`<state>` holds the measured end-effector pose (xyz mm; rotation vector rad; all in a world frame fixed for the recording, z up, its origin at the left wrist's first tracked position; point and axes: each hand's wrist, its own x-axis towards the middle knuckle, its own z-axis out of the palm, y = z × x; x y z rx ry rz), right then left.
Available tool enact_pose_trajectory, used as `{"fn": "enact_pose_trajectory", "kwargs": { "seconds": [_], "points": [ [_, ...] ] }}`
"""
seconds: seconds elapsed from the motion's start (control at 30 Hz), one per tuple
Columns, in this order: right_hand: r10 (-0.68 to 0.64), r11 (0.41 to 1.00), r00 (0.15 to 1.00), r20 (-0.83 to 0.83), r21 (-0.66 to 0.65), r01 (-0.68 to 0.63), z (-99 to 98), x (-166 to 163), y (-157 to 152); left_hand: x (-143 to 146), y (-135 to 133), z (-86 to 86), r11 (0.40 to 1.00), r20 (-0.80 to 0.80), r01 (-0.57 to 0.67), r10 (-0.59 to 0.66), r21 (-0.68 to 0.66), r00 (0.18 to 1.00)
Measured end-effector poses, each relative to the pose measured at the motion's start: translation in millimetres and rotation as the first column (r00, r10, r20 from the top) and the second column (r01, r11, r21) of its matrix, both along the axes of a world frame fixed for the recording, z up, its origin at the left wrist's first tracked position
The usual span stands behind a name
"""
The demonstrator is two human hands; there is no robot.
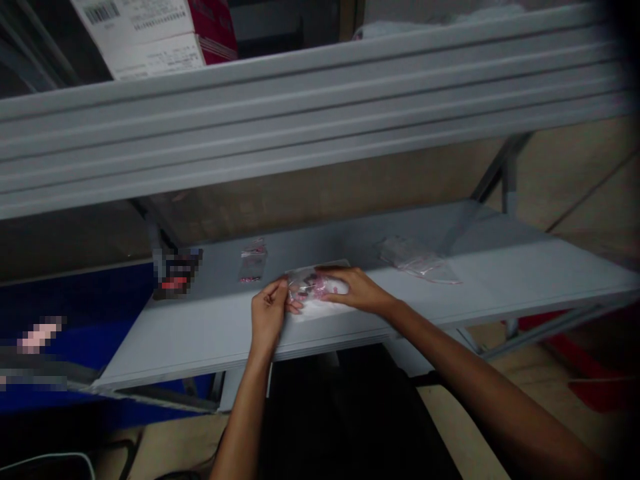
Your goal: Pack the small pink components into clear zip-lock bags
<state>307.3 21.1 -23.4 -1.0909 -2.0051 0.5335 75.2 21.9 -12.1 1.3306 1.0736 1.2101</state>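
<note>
A small clear plastic bag (314,283) with pink and dark bits inside lies on a white sheet on the grey shelf board (210,327). My left hand (269,313) pinches the bag's left edge with thumb and fingers closed. My right hand (356,288) lies over the bag's right end, fingers curled onto it and pressing it down. Both forearms reach up from the bottom of the view.
A second small packet (253,261) lies farther back on the shelf board, and a pile of empty clear bags (417,261) sits to the right. A grey shelf beam (300,113) crosses overhead with a labelled carton (155,33) on top. A blue surface (75,320) is at left.
</note>
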Motion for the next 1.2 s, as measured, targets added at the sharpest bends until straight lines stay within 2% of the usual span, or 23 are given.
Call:
{"fn": "enact_pose_trajectory", "kwargs": {
  "seconds": [0.23,0.43,0.73,1.2],
  "points": [
    [-0.011,0.999,1.0,0.018,0.032,0.011,1.5,0.6,-0.3,-0.7,-2.4,-1.4,0.995,0.004,-0.079,0.079,0.065,0.997],
    [-0.012,0.996,1.0,0.025,0.086,0.01,-2.1,0.8,3.1,2.3,-7.1,6.1,0.994,0.046,-0.101,0.1,0.027,0.994],
    [-0.026,0.996,0.998,0.051,0.09,0.021,-5.9,0.5,4.3,3.0,-11.4,11.4,0.996,0.046,-0.055,0.051,0.075,0.998],
    [-0.029,0.995,0.999,0.045,0.095,0.025,0.0,-1.0,2.5,6.0,-7.3,5.6,0.998,-0.067,0.003,0.002,0.065,0.998]
  ]
}}
